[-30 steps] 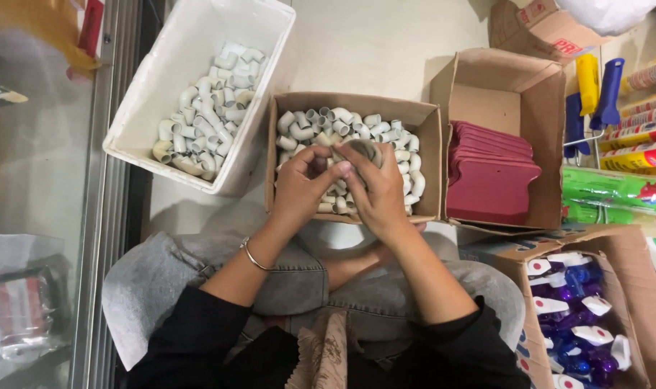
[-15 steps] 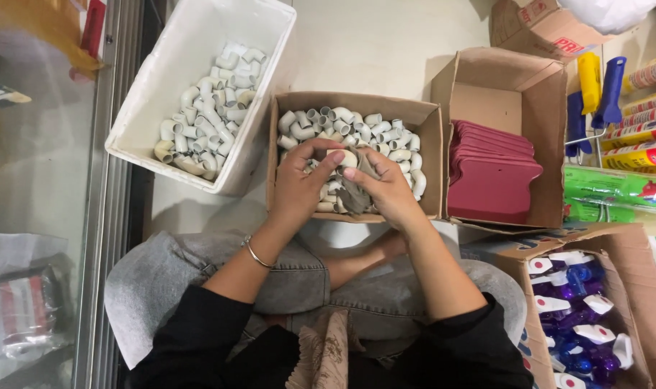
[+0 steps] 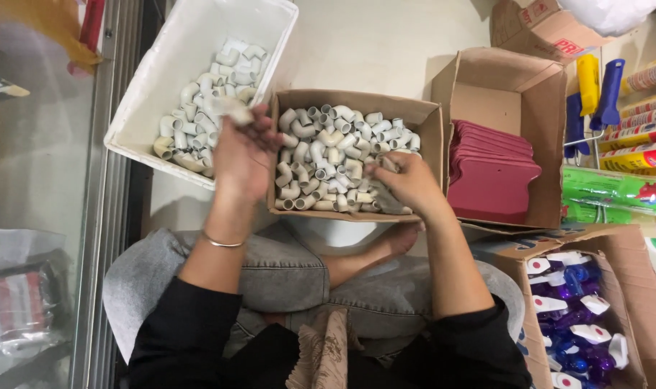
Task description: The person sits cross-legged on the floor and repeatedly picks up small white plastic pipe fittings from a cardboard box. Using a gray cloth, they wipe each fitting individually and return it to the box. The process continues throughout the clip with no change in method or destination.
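Our left hand (image 3: 243, 155), pinching 1 pale plastic elbow fitting (image 3: 234, 109), should drop it inside the white plastic tub (image 3: 198, 43); our right hand (image 3: 409, 184) grips a grey cloth (image 3: 386, 196) in the brown cardboard box (image 3: 357, 101).

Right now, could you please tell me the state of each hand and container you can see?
left hand: closed on a pale pipe elbow, over the white bin's edge
right hand: in the cardboard box, closed on a grey cloth-like piece
cardboard box: open, full of elbows
white bin: open, partly filled with elbows
box of red cards: open
box of spray bottles: open
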